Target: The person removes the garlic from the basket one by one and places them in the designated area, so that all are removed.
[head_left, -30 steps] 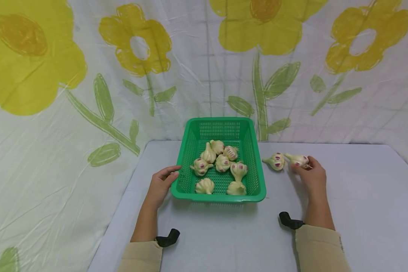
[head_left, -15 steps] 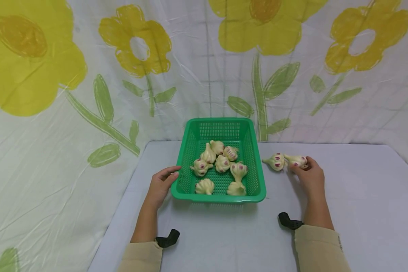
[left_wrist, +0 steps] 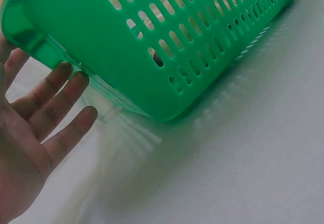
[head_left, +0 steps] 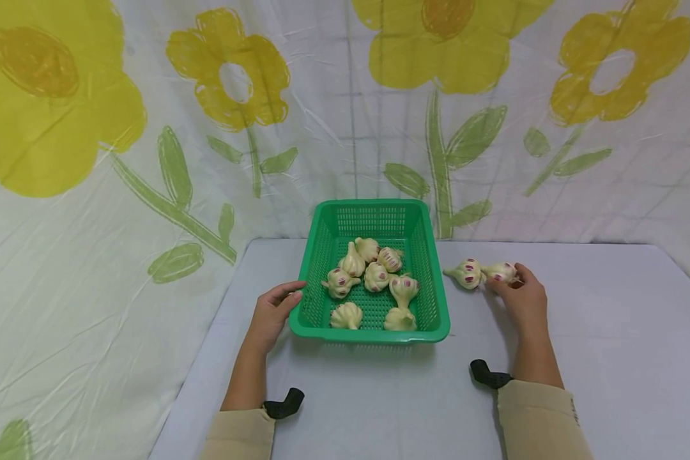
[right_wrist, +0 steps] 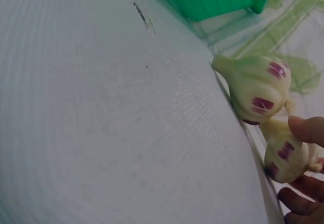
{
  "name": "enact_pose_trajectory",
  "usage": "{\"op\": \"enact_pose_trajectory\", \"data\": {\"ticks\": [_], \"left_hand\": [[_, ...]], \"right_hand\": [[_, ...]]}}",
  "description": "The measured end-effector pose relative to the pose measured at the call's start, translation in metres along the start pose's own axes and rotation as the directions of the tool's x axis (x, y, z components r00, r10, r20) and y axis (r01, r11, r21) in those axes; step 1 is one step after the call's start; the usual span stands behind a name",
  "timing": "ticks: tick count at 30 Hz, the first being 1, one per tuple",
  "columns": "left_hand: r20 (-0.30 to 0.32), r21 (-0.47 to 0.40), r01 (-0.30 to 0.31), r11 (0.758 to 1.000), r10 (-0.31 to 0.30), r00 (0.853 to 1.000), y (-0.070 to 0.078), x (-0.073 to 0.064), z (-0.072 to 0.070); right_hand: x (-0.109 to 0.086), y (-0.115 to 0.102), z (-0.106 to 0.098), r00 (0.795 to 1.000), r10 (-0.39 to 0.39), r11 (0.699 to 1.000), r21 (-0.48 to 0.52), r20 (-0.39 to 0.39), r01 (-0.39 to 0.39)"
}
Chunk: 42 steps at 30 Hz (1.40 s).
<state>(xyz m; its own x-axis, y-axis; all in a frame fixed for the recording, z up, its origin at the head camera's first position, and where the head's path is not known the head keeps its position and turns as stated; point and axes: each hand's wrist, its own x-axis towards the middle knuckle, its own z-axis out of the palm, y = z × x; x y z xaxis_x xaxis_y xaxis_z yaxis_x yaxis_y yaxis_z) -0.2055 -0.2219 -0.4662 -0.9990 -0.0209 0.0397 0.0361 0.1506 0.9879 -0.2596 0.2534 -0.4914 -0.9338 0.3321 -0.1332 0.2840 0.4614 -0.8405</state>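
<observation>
In the head view my left hand [head_left: 269, 316] is at the left side of a green plastic basket [head_left: 369, 335]. The left wrist view has its fairly straight fingers [left_wrist: 56, 100] touching or nearly touching the basket's outer wall. On the table right of the basket, my right hand [head_left: 523, 294] holds a garlic bulb [head_left: 499, 271] between thumb and fingers. Its neck end meets a second garlic bulb [head_left: 468, 273] lying to its left. Purple patches mark both pale bulbs. Part of the right hand falls outside the right wrist view, where the thumb [right_wrist: 308, 131] rests on the held bulb [right_wrist: 287, 155].
Several garlic bulbs [head_left: 376, 276] lie inside the basket, which has slotted walls. A white cloth covers the table [head_left: 379, 402]. Behind it hangs a white curtain [head_left: 322, 83] printed with yellow flowers. Each wrist wears a black mount [head_left: 284, 404].
My right hand has moved slightly left with its garlic bulb, closing up against the neighbouring bulb. The left hand and the basket have stayed put.
</observation>
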Motion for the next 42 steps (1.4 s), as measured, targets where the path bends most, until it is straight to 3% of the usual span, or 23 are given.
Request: {"op": "enact_pose_trajectory", "data": {"ticks": [4, 9, 35, 42], "left_hand": [[-0.006, -0.01, -0.002, 1.0, 0.002, 1.0, -0.018, 0.008, -0.003], [-0.007, -0.009, -0.024, 1.0, 0.024, 1.0, -0.02, 0.008, -0.002], [-0.01, -0.013, -0.034, 0.999, 0.033, 0.999, -0.021, 0.009, -0.003], [0.001, -0.008, -0.006, 1.0, 0.006, 1.0, -0.007, 0.004, -0.002]], "right_hand": [[0.0, 0.0, 0.0, 1.0, -0.003, 1.0, 0.014, 0.007, 0.003], [0.0, -0.001, 0.001, 1.0, 0.004, 1.0, 0.031, 0.019, -0.005], [-0.002, -0.003, 0.002, 0.999, 0.004, 0.999, 0.04, 0.033, -0.005], [-0.002, -0.004, 0.001, 0.999, 0.006, 0.999, 0.042, 0.039, -0.008]]}}
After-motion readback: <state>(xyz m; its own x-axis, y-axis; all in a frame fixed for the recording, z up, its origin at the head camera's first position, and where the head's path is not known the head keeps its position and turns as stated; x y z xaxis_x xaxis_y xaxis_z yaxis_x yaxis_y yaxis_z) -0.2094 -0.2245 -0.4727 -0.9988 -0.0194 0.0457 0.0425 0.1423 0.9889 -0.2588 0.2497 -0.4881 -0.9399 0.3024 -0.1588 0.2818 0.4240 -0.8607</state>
